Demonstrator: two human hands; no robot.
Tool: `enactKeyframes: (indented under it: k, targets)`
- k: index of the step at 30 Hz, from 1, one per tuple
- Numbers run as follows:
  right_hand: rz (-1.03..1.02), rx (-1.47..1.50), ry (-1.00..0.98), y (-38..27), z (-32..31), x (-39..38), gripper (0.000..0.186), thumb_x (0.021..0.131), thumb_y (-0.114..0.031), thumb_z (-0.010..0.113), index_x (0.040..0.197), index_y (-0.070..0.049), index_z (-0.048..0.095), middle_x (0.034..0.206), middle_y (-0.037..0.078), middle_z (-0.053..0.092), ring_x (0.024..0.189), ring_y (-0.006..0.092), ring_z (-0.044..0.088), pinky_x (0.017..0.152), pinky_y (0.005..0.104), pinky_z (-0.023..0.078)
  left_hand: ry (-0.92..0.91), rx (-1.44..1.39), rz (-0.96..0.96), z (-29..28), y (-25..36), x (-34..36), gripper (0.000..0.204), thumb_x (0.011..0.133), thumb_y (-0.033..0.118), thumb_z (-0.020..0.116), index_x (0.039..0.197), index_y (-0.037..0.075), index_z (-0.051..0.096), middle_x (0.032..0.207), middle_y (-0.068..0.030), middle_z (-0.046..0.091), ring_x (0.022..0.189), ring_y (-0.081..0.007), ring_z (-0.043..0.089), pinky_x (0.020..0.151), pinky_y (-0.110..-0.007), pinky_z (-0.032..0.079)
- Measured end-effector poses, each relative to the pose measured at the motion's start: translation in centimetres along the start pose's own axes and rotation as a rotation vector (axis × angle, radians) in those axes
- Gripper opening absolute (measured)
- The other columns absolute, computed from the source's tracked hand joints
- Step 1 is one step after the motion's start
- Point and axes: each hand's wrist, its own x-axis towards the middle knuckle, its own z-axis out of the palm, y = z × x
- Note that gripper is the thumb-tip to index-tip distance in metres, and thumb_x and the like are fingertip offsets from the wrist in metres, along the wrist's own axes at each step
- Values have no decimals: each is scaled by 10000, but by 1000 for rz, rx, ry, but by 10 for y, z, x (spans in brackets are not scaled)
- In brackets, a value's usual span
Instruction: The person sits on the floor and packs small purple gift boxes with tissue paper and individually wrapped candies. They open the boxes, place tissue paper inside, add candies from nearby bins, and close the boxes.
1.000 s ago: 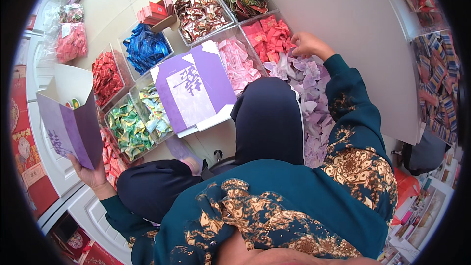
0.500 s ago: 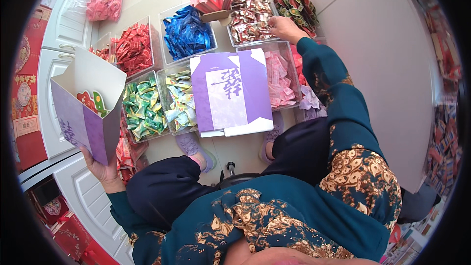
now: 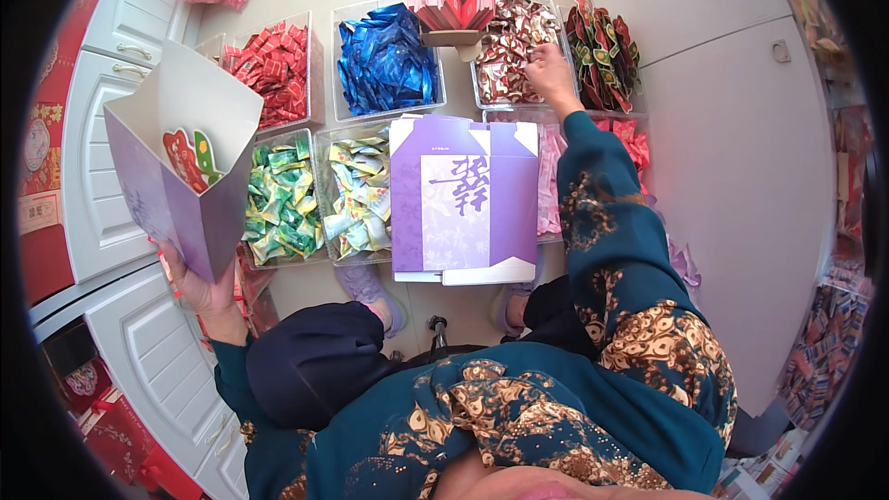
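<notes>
At the left, my left hand [image 3: 199, 289] is closed around the lower part of an open purple and white gift box [image 3: 171, 187], which it holds tilted. Inside the box, a red and green cut-out packet [image 3: 192, 159] shows. Out in front on the right, my right hand [image 3: 554, 79] reaches into a clear bin of brown and white wrapped candies [image 3: 505, 74]. Its fingers are bent in among the candies, and what they pinch is hidden. Flat purple boxes [image 3: 458, 213] lie stacked over the middle of the near bins.
Blue packets [image 3: 387, 57], red packets [image 3: 274, 74], green candies [image 3: 281, 199] and pale yellow candies [image 3: 359, 194] fill clear bins. Red and green packets [image 3: 602, 54] stand beyond my right hand. Pink-red cards [image 3: 454, 7] sit upright behind. White cabinets [image 3: 111, 167] border the left.
The whole view has shifted, so the bins appear farther right. My right hand has moved from the candy bin's right edge farther in over the candies. My left hand still holds the box.
</notes>
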Motion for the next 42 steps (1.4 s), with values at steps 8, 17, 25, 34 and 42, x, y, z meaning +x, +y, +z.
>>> enactKeyframes:
  k: [8,17,25,34,42]
  targets:
    - [-134,315,-160,-96,-56,46,512,734,-285,786,1166,-63,621,778,44,605,635,87,574,552,222,477,11,-100,-111,-23,-17,22,612,831,303,700,1321,53,433,1279,-124,536,1182,-301,496,1040,-486,361]
    - [-407,-428,-259,-174,-7,93,738,679,-366,794,1293,-57,525,1110,188,646,1025,320,625,915,372,487,58,7,-79,-59,-35,31,623,842,276,686,1349,50,401,1320,-131,510,1217,-312,479,1052,-503,357]
    - [-256,-403,-403,-176,11,106,717,675,-372,792,1287,-91,545,1155,172,631,1061,296,618,927,366,491,34,1,-181,-85,-54,31,618,856,195,670,1371,39,366,1330,-132,498,1217,-296,489,1043,-463,395]
    - [-281,-138,-293,-182,-37,90,736,723,-395,786,1283,1,519,1047,201,655,951,258,656,787,316,539,41,2,-103,-94,-61,40,633,856,148,666,1395,72,344,1343,-106,483,1214,-270,492,1033,-440,414]
    - [152,965,-293,-224,-61,31,360,806,-41,671,1139,-1,539,777,87,631,571,139,620,488,231,516,-11,21,-123,-79,-70,38,597,857,164,668,1361,20,380,1333,-114,493,1217,-266,489,1054,-415,380]
